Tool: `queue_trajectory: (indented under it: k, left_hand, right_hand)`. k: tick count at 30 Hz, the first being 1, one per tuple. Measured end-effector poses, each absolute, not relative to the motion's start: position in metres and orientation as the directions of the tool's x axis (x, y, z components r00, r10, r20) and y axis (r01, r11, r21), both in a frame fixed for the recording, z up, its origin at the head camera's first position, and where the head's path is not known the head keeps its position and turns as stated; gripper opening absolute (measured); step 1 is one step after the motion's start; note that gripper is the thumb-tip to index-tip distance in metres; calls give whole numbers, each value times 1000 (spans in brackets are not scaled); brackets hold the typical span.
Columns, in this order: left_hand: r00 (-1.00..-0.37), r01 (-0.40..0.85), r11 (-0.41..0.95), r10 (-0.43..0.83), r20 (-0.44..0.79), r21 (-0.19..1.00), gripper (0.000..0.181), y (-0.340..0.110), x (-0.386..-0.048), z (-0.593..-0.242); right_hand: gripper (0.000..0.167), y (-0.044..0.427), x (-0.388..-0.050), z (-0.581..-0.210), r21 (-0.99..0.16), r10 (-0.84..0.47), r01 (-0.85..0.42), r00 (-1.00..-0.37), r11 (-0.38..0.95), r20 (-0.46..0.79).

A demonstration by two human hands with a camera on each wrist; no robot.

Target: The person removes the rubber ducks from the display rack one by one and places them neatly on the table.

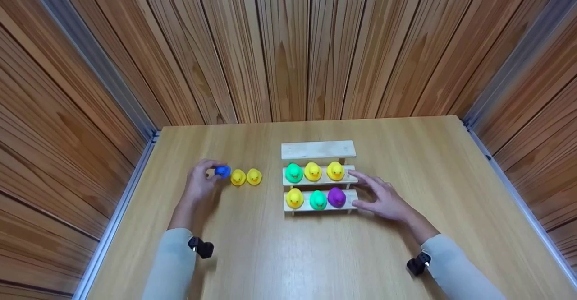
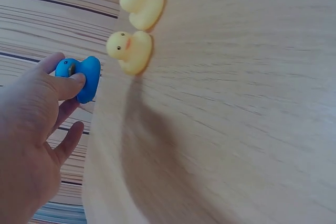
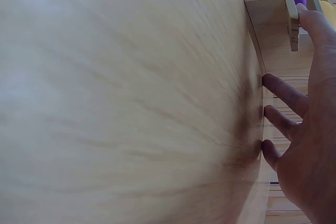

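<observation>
Between thumb and fingers, my left hand (image 1: 201, 182) pinches a blue rubber duck (image 2: 90, 77). In the left wrist view the duck appears off the tabletop. Two yellow rubber ducks (image 1: 238, 177) (image 1: 254, 177) stand side by side just right of it. A stepped wooden rack (image 1: 318, 150) stands at mid-table. On its middle step sit a green duck (image 1: 294, 173) and two yellow ducks; the lowest step bears a yellow, a green and a purple duck (image 1: 336, 197). My right hand (image 1: 383, 199) is at the rack's right end, fingers spread, thumb against the lowest step's end.
The rack's top step carries no duck. Wood-plank walls (image 1: 288, 47) with metal corner strips (image 1: 112, 70) enclose the light wooden table (image 1: 270, 250) at the back and both sides. Each wrist wears a small black device (image 1: 201, 247).
</observation>
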State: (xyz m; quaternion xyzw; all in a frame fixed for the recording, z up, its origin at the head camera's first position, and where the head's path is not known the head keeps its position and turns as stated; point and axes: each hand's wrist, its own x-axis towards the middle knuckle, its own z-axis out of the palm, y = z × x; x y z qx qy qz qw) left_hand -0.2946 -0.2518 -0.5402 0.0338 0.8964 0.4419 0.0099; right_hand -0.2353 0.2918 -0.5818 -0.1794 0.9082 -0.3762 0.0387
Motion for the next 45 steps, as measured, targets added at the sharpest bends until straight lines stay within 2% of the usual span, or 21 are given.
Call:
queue_trajectory:
  k: [8, 15, 26, 45]
  left_hand:
    - [-999, 15, 607, 48, -18, 795, 35, -252, -292, -552]
    - [-997, 69, 661, 14, 80, 747, 33, -252, -291, -563]
    - [-1000, 17, 630, 16, 9, 777, 33, -248, -290, -571]
    - [-999, 29, 564, 33, 13, 826, 41, -252, -289, -574]
  right_hand:
    - [86, 292, -235, -582, -698, -358, -297, -932, 651, 62]
    - [86, 291, -235, -580, -704, -362, -299, -930, 644, 64]
    - [86, 291, -235, -580, -706, -359, -290, -932, 645, 55]
    - [85, 291, -236, -583, -678, -348, -313, -933, 665, 89]
